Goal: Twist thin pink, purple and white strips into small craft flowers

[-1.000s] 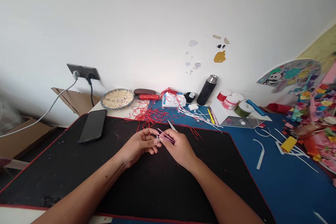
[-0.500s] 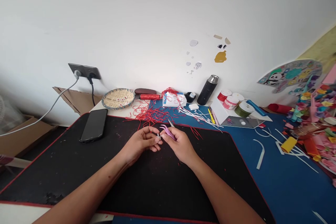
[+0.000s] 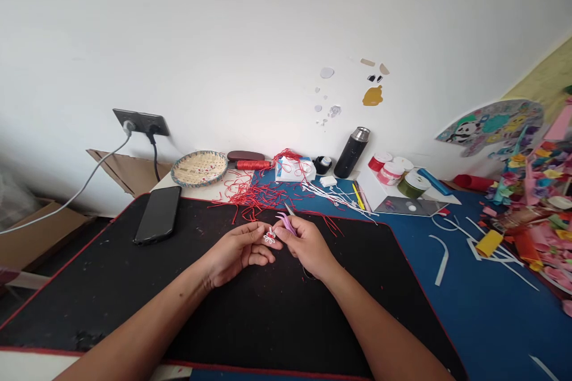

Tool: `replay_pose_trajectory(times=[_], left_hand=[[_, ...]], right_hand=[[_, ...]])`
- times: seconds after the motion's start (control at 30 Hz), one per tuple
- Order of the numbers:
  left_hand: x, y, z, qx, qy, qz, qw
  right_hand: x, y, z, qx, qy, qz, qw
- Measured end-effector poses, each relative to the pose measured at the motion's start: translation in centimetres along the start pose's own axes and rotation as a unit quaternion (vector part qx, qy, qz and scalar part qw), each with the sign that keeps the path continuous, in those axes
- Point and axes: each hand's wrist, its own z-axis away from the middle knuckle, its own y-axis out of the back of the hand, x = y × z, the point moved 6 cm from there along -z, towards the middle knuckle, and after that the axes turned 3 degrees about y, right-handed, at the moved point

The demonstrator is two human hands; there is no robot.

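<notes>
Phone (image 3: 157, 214) on the mat (image 3: 250, 321), left of my left hand (image 3: 238, 250); behind the mat, basket (image 3: 199, 168) left of flask (image 3: 351, 156)

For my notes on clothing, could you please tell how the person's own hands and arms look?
The left hand and right hand wear no gloves. The left forearm and right forearm are bare: no sleeve or watch shows. A small spot marks the left one.

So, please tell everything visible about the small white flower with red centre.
The white flower with red centre looks like thin cord, looped into petals. It faces the camera, resting on the index finger of the left hand, above the black mat. Whether the right hand touches it is unclear.
</notes>
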Motion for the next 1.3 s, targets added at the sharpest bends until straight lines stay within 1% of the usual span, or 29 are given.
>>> replay_pose_trajectory(times=[0.1,0.23,0.47,0.57,0.67,0.83,0.97,1.13,1.23,1.3], left_hand=[[-0.2,-0.1,0.1,-0.024,0.008,0.020,0.999],[-0.3,-0.3,0.1,-0.040,0.015,0.044,0.998],[-0.2,-0.4,0.1,-0.036,0.028,0.100,0.994],[-0.1,-0.3,0.1,-0.033,0.027,0.108,0.993],[0.1,0.1,-0.2,-0.007,0.003,0.083,0.997],[0.8,0.8,-0.5,0.059,-0.085,0.020,0.994],[1.3,0.7,-0.2,0.091,-0.132,-0.035,0.987],[1.7,0.2,0.2,0.103,-0.159,-0.080,0.979],[1.7,0.0,0.3,0.096,-0.161,-0.097,0.977],[1.6,0.0,0.3,0.094,-0.157,-0.107,0.977]], right_hand=[[0.1,-0.2,0.1,-0.009,-0.005,-0.002,1.000],[0.2,-0.3,0.1,-0.013,-0.004,-0.001,1.000],[0.6,-0.4,0.1,-0.017,-0.003,-0.001,1.000],[0.8,-0.5,0.1,-0.020,-0.010,-0.004,1.000],[1.0,-0.4,0.1,-0.014,-0.017,-0.023,0.999],[0.9,-0.1,-0.1,0.007,-0.016,-0.066,0.998],[0.8,0.1,-0.1,0.014,-0.022,-0.034,0.999],[1.2,0.2,0.0,0.019,-0.029,0.026,0.999],[1.1,0.2,-0.1,0.027,-0.024,0.040,0.999],[0.8,0.2,-0.1,0.031,-0.007,0.048,0.998]])
